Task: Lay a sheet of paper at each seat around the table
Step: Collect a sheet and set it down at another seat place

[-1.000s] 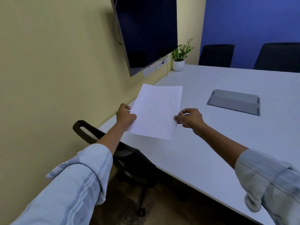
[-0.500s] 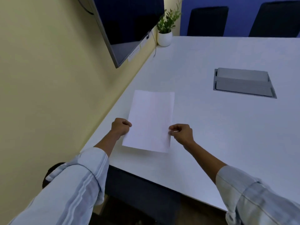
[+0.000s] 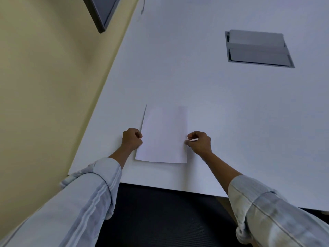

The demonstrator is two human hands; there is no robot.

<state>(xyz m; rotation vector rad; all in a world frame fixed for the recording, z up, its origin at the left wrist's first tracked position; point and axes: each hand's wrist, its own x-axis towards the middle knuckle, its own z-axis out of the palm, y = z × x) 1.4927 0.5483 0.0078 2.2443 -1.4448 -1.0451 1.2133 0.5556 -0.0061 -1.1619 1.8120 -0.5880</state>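
A white sheet of paper (image 3: 163,136) lies almost flat on the white table (image 3: 204,104), close to the near edge. Its far left corner still stands a little off the surface. My left hand (image 3: 132,139) pinches the sheet's left edge with curled fingers. My right hand (image 3: 199,142) pinches the right edge at about the same height. A dark chair back (image 3: 160,216) sits directly below the sheet, under the table's front edge.
A grey hinged cable box (image 3: 258,49) is set into the table at the upper right. The yellow wall (image 3: 44,77) runs along the table's left side, with the corner of a wall-mounted screen (image 3: 101,13) above.
Both hands have lowered the sheet from mid-air down onto the table near its front edge. My view has tilted down, so the plant and far chairs left the frame.
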